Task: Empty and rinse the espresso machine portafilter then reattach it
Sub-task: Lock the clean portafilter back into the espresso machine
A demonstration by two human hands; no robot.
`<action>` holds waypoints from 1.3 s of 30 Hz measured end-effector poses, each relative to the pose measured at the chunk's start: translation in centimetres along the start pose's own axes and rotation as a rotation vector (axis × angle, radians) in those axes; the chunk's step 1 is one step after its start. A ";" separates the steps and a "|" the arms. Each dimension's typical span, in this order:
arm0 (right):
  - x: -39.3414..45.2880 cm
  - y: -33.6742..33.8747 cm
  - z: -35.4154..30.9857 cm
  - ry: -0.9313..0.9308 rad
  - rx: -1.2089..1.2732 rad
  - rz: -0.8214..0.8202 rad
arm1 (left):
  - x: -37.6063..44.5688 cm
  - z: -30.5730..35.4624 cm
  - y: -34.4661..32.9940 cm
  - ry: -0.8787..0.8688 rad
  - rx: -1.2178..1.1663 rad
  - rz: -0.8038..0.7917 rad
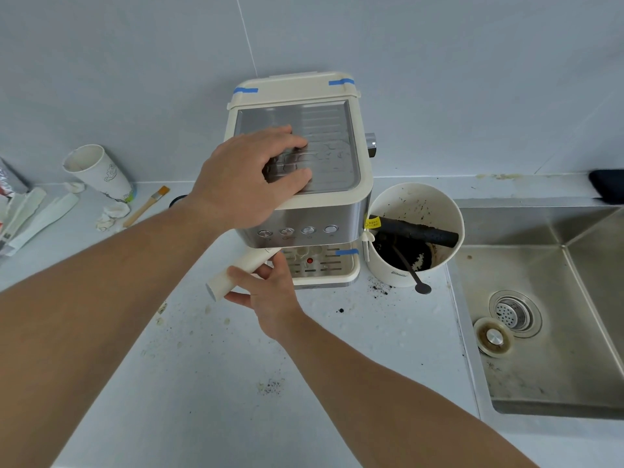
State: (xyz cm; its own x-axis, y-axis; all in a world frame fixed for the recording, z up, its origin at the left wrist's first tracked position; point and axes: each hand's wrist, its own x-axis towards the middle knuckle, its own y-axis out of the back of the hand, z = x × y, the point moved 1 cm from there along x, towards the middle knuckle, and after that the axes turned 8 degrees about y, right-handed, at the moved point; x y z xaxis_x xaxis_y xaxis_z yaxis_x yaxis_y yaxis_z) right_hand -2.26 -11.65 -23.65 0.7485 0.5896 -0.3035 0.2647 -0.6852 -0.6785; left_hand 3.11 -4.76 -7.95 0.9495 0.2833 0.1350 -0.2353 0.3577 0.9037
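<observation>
A cream and steel espresso machine (332,204) stands against the back wall. My left hand (248,175) lies flat on its steel top tray, fingers spread. The portafilter's cream handle (236,273) sticks out to the lower left from under the machine's front; its basket end is hidden beneath the machine head. My right hand (270,295) holds that handle from below and the right, with fingers curled around it. The drip tray (341,270) sits just right of the hand.
A cream knock box (413,204) with a black bar, coffee grounds and a small spoon stands right of the machine. A steel sink (547,373) with strainer and plug lies far right. At left are a paper cup (101,172), a brush (147,206) and wrappers. Grounds speckle the counter.
</observation>
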 end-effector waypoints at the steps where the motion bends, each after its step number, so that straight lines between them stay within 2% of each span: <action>1: 0.1 0.0 -0.1 0.001 -0.008 0.000 | 0.0 0.0 0.0 0.001 -0.001 0.000; 11: 1.7 -2.5 0.2 0.058 0.046 0.094 | 0.0 0.0 0.0 -0.008 -0.002 0.001; 18: 0.5 -1.6 0.0 0.048 -0.003 0.055 | -0.1 -0.1 0.0 -0.004 -0.009 0.002; 31: -3.0 2.0 -1.8 -0.082 0.032 -0.017 | 0.0 -0.1 -0.1 -0.002 -0.001 -0.001; 34: -3.1 1.1 -2.2 -0.104 -0.061 0.034 | 0.0 -0.1 0.0 -0.006 -0.002 -0.004; 39: -2.6 1.1 -2.5 -0.135 -0.409 0.143 | 0.0 -0.2 0.1 -0.024 0.018 -0.033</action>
State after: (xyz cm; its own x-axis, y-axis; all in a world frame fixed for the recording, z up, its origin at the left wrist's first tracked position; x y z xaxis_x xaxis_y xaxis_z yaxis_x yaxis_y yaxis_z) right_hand -2.38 -14.98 -21.96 0.7163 0.5084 -0.4780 0.4027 -0.8606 -0.3118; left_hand 3.06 -4.50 -7.91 0.9615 0.2498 0.1144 -0.1999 0.3504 0.9150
